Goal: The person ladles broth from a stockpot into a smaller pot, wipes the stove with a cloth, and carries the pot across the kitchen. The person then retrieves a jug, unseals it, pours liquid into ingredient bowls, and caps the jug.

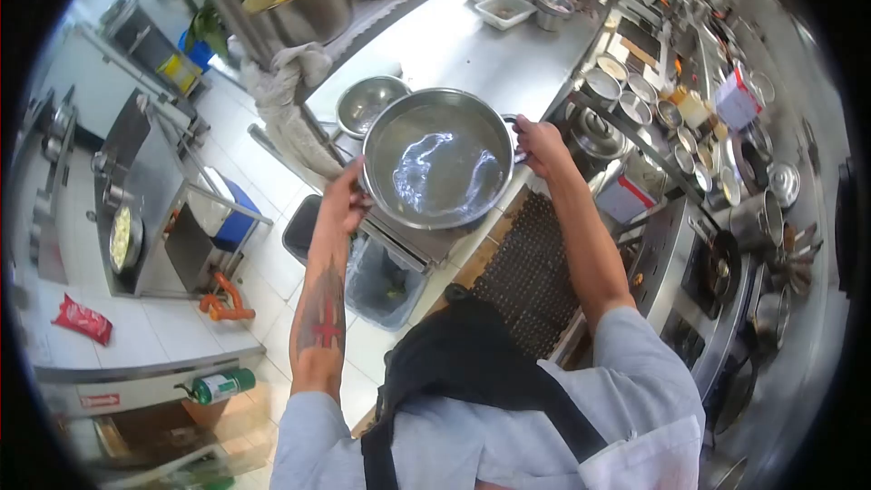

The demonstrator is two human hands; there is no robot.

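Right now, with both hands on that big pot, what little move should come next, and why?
I'd probably ease the pot forward over the steel table, keeping it level. It overlaps the table's near edge here, the left grip and right grip hold opposite sides, and the shiny surface inside may be liquid, which could spill.
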